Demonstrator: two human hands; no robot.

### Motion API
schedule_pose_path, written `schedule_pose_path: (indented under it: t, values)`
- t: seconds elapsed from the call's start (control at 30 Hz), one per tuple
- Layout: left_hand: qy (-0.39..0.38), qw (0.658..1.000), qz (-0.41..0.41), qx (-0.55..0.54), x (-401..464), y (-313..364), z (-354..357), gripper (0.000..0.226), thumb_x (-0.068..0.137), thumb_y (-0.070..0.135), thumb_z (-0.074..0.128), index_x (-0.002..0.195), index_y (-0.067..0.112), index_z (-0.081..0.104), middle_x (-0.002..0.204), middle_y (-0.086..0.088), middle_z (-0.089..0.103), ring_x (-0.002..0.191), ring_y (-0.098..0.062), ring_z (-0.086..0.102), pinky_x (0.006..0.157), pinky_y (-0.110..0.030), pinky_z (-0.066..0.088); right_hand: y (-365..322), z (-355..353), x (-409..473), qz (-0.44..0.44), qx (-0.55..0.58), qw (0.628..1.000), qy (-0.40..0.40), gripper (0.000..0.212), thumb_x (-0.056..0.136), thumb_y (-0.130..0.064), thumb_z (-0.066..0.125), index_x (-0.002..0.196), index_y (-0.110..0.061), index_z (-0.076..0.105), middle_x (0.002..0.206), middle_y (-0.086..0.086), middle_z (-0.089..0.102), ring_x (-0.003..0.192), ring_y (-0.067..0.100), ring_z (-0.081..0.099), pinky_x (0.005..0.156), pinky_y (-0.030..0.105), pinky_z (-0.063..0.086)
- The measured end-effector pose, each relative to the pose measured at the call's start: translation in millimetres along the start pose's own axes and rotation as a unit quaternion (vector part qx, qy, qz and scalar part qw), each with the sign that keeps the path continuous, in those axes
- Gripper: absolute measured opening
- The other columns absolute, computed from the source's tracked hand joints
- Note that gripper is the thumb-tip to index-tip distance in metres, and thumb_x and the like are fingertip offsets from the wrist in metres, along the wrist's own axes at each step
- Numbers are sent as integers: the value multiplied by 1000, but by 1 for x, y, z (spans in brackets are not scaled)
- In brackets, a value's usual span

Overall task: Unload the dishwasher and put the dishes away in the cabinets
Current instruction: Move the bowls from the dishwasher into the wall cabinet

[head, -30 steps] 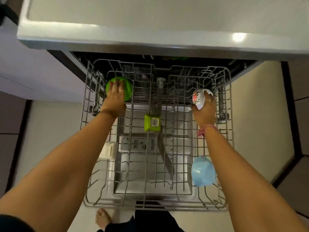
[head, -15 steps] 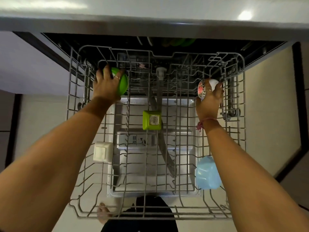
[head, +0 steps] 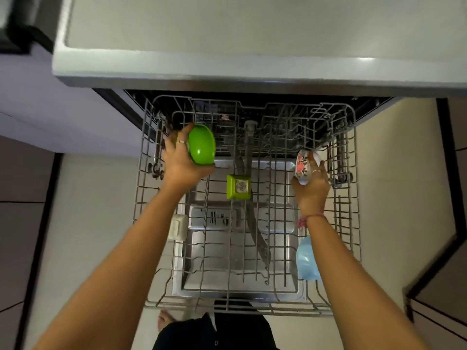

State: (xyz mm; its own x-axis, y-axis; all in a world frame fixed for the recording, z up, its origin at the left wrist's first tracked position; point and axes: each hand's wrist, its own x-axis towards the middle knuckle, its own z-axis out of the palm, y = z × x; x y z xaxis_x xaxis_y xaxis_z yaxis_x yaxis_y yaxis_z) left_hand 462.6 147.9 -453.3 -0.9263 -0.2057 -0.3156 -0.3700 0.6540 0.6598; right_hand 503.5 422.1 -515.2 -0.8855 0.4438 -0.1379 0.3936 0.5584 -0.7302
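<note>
Head cam, looking down at the pulled-out dishwasher rack (head: 350, 223): left hand (head: 183, 165) grips a green bowl (head: 202, 144) at back-left, tipped on edge, long axis front-to-back. Right hand (head: 312, 184) pinches a floral cup (head: 304, 166) back-right, also tipped sideways.

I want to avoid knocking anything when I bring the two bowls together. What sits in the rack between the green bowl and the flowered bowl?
In the head view, between the green bowl and the flowered bowl, only rack wires and the grey spray arm show; the small green container sits nearer you.
</note>
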Motion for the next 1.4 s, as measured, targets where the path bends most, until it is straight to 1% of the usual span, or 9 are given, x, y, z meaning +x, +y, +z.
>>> schedule_pose_path:
  t: [0.1, 0.2, 0.33, 0.47, 0.7, 0.9, 0.97, 1.3, 1.4]
  values:
    - [-48, 961, -40, -270, -39, 8, -7, 97, 60, 14, 84, 137, 34, 29, 127, -5, 46, 108, -23, 57, 86, -36, 55, -19, -10, -31, 49, 80, 996, -2, 67, 77, 1, 71, 137, -19, 48, 127, 16, 57, 105, 23, 61, 89, 20, 51]
    - [-90, 872, -144, -460, -73, 15, -20, 77, 78, -1, 70, 138, 29, 31, 124, -8, 51, 109, -29, 58, 75, -36, 58, -49, -24, -62, 116, 176, 977, -22, 67, 77, -4, 72, 136, -24, 48, 113, 2, 63, 87, 6, 63, 70, 11, 53]
    - [-132, 764, -188, -603, -113, 7, -39, 68, 73, 6, 57, 136, 23, 38, 128, -16, 50, 113, -36, 55, 70, -41, 57, -86, -44, -104, 135, 283, 947, -68, 60, 78, -6, 71, 127, -34, 50, 110, -4, 64, 102, 17, 64, 79, 43, 59]
    - [-134, 702, -215, -666, -150, 0, -61, 62, 77, 4, 39, 139, 9, 38, 132, -23, 47, 114, -41, 52, 80, -51, 56, -123, -60, -142, 223, 437, 866, -98, 52, 87, 2, 58, 128, -27, 46, 124, 3, 56, 112, 28, 58, 74, 44, 59]
    - [-158, 714, -240, -638, -194, -7, -94, 61, 78, -8, 25, 128, 19, 47, 123, -17, 51, 106, -41, 53, 69, -55, 57, -176, -74, -217, 257, 528, 795, -152, 26, 95, -20, 37, 115, -21, 55, 111, 8, 60, 94, 25, 62, 59, 35, 57]
    - [-198, 713, -230, -632, -226, -27, -126, 59, 83, -2, 29, 133, 23, 46, 124, -16, 51, 107, -40, 53, 74, -59, 54, -208, -56, -266, 188, 336, 916, -113, 18, 97, -32, 43, 109, -33, 56, 116, 7, 56, 105, 28, 57, 61, 37, 57]
    - [-200, 706, -233, -638, -234, -38, -133, 57, 83, 0, 30, 134, 20, 45, 126, -18, 50, 109, -43, 52, 75, -60, 54, -211, -53, -279, 149, 291, 940, -92, 15, 96, -33, 45, 103, -35, 58, 115, 4, 55, 106, 25, 55, 79, 48, 56]
    - [-262, 682, -264, -630, -268, -63, -143, 53, 78, 22, 37, 126, 6, 52, 131, -25, 49, 114, -53, 50, 85, -67, 46, -197, -39, -325, 59, 211, 965, -146, 37, 100, -28, 42, 134, -20, 53, 130, 1, 56, 107, 15, 52, 75, 20, 44]
    - [-306, 668, -248, -631, -271, -67, -139, 52, 86, 40, 42, 129, 13, 53, 128, -22, 53, 115, -51, 51, 88, -70, 43, -182, -36, -330, 73, 204, 961, -173, 45, 101, -26, 40, 145, -22, 37, 142, 0, 47, 121, 16, 48, 95, 27, 43]
